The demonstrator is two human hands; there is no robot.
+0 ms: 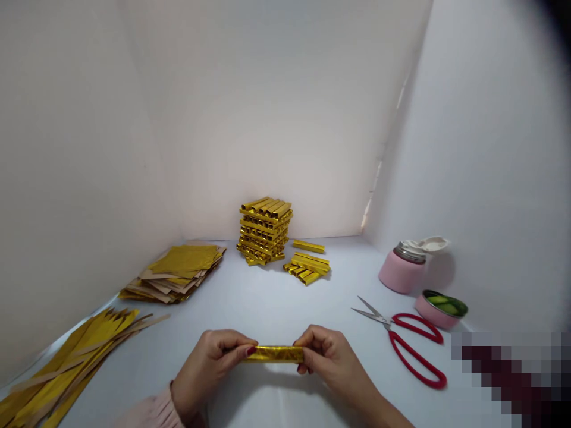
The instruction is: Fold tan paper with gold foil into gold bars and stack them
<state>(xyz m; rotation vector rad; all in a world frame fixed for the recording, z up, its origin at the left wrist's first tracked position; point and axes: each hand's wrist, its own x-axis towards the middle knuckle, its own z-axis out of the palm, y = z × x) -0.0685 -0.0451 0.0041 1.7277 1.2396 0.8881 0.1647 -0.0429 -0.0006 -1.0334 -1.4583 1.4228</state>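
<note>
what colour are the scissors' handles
The scissors' handles are red, seen best in the head view.

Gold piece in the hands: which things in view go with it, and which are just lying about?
Likely part of the job:
- gold piece, held by left hand and right hand
- tall tube stack
- small tube pile
- gold sheets
- gold strips
- scissors, probably

Seemingly just lying about:
- pink jar
- pink dish with green contents

At the gold strip's (277,354) left end, the left hand (217,356) pinches with thumb (238,355) and fingers (236,337), its sleeved forearm (154,412) slanting below and left of the strip; at the right end, the right hand (328,355) pinches likewise, bare forearm (379,407) below and right.
</note>
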